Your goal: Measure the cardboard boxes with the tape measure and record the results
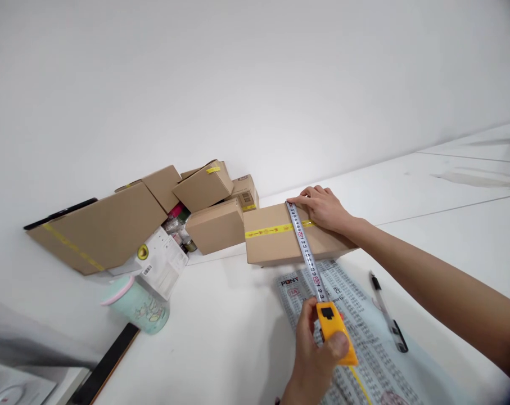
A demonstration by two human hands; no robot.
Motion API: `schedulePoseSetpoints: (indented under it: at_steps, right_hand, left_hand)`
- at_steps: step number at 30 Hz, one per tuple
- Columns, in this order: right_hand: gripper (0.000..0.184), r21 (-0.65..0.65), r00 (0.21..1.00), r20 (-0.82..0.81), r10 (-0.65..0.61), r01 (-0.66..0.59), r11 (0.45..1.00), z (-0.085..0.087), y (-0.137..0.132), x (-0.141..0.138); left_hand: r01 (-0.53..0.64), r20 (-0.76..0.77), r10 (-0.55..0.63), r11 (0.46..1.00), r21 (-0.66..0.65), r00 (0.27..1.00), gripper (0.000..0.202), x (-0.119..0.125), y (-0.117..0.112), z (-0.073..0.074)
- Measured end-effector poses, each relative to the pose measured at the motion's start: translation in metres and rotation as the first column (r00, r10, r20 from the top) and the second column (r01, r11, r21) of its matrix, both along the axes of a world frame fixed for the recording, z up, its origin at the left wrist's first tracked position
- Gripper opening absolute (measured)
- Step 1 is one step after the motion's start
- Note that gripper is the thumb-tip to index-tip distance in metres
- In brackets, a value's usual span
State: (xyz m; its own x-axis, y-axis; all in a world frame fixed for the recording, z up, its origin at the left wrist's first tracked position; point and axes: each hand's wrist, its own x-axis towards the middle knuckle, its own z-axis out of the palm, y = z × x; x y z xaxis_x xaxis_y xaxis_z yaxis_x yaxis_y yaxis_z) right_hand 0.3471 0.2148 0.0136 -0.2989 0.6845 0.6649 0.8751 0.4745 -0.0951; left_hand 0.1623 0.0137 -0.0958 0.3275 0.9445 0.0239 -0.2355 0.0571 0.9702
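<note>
A brown cardboard box (271, 247) with a yellow tape strip lies on the white table. My right hand (322, 209) rests on its far top edge, fingers pressed down on the end of a steel measuring tape blade (306, 253). The blade runs across the box top toward me. My left hand (316, 354) is closed around the yellow tape measure case (334, 329), held just above a printed sheet (364, 332) in front of the box.
A pile of several cardboard boxes (204, 191) leans against the white wall at left, with a large flat box (103, 228). A mint-green cup (136, 306) lies on its side. A black pen (387, 318) lies on the sheet's right edge.
</note>
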Motion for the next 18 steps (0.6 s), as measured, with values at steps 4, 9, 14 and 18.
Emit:
schedulePoseSetpoints:
  at_steps: [4, 9, 14, 18]
  right_hand:
    - [0.051, 0.032, 1.0, -0.007, 0.008, -0.008, 0.999, -0.002, 0.002, 0.001]
    - [0.051, 0.02, 1.0, -0.025, 0.011, -0.01, 1.0, -0.001, 0.0, 0.0]
    - [0.051, 0.02, 1.0, -0.025, 0.016, -0.016, 1.0, -0.001, -0.003, 0.0]
    - [0.046, 0.033, 0.999, -0.022, -0.032, 0.032, 0.999, 0.0, -0.014, -0.004]
  left_hand:
    - [-0.005, 0.024, 0.006, 0.998, -0.061, 1.0, 0.078, -0.011, 0.0, -0.002]
    - [0.006, 0.034, -0.004, 0.999, -0.045, 0.999, 0.072, -0.015, 0.001, -0.001]
    - [0.001, 0.0, -0.001, 0.999, -0.041, 1.0, 0.081, -0.018, -0.002, -0.008]
    - [-0.017, -0.003, 0.017, 0.998, 0.057, 1.0, 0.087, -0.037, -0.016, -0.001]
